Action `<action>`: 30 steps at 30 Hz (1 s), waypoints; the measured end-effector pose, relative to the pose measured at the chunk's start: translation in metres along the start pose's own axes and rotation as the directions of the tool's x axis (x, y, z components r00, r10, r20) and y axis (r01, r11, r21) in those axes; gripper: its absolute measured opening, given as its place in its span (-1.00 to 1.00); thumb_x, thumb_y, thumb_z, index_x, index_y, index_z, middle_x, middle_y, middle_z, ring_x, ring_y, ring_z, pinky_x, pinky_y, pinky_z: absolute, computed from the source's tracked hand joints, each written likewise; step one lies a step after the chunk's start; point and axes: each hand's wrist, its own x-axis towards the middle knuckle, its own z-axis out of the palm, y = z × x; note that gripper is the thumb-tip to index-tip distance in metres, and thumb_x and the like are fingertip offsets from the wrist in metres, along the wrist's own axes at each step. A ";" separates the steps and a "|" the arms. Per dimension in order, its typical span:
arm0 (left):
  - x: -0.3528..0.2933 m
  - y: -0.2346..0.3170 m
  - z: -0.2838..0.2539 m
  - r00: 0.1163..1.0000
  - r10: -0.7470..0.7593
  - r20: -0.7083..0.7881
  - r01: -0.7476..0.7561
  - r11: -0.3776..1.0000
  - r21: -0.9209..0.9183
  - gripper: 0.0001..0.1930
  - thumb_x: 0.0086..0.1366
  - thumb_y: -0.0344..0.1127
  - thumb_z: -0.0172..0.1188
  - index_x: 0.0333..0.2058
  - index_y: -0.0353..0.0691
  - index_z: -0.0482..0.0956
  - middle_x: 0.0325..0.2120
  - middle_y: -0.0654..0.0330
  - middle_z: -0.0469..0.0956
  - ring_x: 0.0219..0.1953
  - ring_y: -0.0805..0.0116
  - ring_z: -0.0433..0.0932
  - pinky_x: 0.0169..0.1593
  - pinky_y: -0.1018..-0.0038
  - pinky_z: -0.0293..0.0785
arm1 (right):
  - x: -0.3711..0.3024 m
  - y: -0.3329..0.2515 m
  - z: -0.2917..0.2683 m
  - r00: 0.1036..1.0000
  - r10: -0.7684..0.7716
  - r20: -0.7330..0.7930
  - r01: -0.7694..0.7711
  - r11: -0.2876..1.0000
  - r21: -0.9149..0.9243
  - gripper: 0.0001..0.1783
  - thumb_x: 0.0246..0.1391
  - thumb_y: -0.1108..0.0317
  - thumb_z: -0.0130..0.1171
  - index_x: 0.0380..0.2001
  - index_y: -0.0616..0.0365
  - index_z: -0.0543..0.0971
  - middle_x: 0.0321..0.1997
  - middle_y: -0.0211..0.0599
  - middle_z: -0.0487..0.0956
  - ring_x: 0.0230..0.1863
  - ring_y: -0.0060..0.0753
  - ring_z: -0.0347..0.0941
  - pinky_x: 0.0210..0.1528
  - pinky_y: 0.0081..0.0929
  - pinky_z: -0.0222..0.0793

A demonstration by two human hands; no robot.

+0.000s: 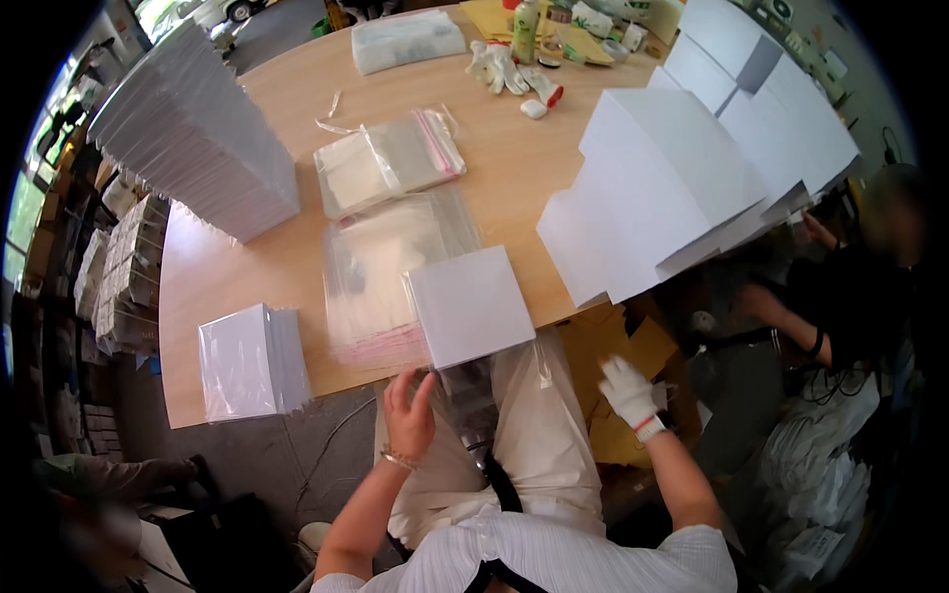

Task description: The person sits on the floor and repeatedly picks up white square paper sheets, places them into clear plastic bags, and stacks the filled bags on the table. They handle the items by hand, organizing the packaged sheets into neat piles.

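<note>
A flat white square piece point(473, 306), box or board, lies at the table's near edge. It overlaps a stack of clear plastic bags point(381, 282) with pink strips. My bare left hand point(408, 413) is at the table edge by the piece's lower left corner, fingers parted; whether the fingertips touch the bags is hard to see. Off the table to the right, my right hand point(630, 397), in a white glove, has its fingers stretched out and holds nothing. Left of the bags sits a short pile of wrapped white pieces point(237, 363).
A tall stack of wrapped white pieces point(198, 128) stands at far left, large white stacks point(672, 168) at right. Another bag bundle point(386, 163), work gloves point(497, 67) and a bottle point(525, 32) lie farther back. A co-worker's arm point(786, 321) shows at right.
</note>
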 end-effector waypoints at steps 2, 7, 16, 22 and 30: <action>0.024 -0.001 -0.006 0.949 0.312 0.043 -0.314 0.929 0.196 -0.71 0.02 -0.53 0.09 -0.23 -0.16 0.55 -0.22 0.18 0.45 -0.18 0.26 0.43 -0.10 0.37 0.38 | 0.046 -0.063 -0.015 0.958 0.055 -0.281 0.076 0.897 0.435 -0.73 -0.07 0.31 0.11 -0.25 0.15 0.46 -0.34 -0.16 0.51 -0.26 -0.05 0.41 -0.16 -0.34 0.34; 0.044 -0.026 -0.011 0.789 0.593 0.160 -0.581 0.805 -0.120 -0.74 -0.04 -0.48 0.18 -0.28 -0.18 0.55 -0.25 0.19 0.45 -0.24 0.28 0.44 -0.23 0.42 0.44 | 0.103 -0.078 -0.039 0.459 -0.821 -0.341 0.876 0.482 0.018 -0.87 -0.18 0.39 0.17 -0.49 0.17 0.51 -0.40 -0.30 0.52 -0.36 -0.26 0.43 -0.29 -0.41 0.36; 0.055 -0.012 0.004 0.840 -0.460 0.289 0.543 0.700 -0.464 -0.90 0.14 -0.43 0.10 -0.49 -0.35 0.47 -0.69 0.14 0.46 -0.65 0.32 0.45 -0.51 0.52 0.37 | 0.103 -0.100 -0.030 0.993 -0.098 0.062 0.043 0.811 0.584 -0.77 0.02 0.27 -0.04 -0.59 0.16 0.44 -0.61 -0.16 0.49 -0.52 -0.13 0.46 -0.48 -0.30 0.35; 0.070 -0.016 0.009 0.896 -0.363 0.256 0.396 0.914 -0.086 -0.89 0.14 -0.40 0.11 -0.47 -0.33 0.44 -0.70 0.10 0.46 -0.68 0.31 0.46 -0.56 0.47 0.35 | 0.104 -0.116 -0.020 0.988 0.091 -0.124 -0.066 0.979 0.195 -0.73 0.01 0.17 -0.07 -0.58 0.12 0.42 -0.64 -0.10 0.45 -0.53 0.02 0.41 -0.51 -0.13 0.28; 0.062 -0.034 0.021 0.903 -0.383 0.196 0.427 0.854 -0.297 -0.72 0.23 -0.31 0.00 -0.16 -0.39 0.34 -0.61 0.09 0.48 -0.59 0.25 0.47 -0.50 0.38 0.36 | 0.105 -0.123 -0.032 0.985 0.135 0.109 -0.173 0.753 0.635 -0.65 0.06 0.12 0.01 -0.61 0.17 0.39 -0.65 -0.24 0.42 -0.59 -0.32 0.39 -0.59 -0.47 0.32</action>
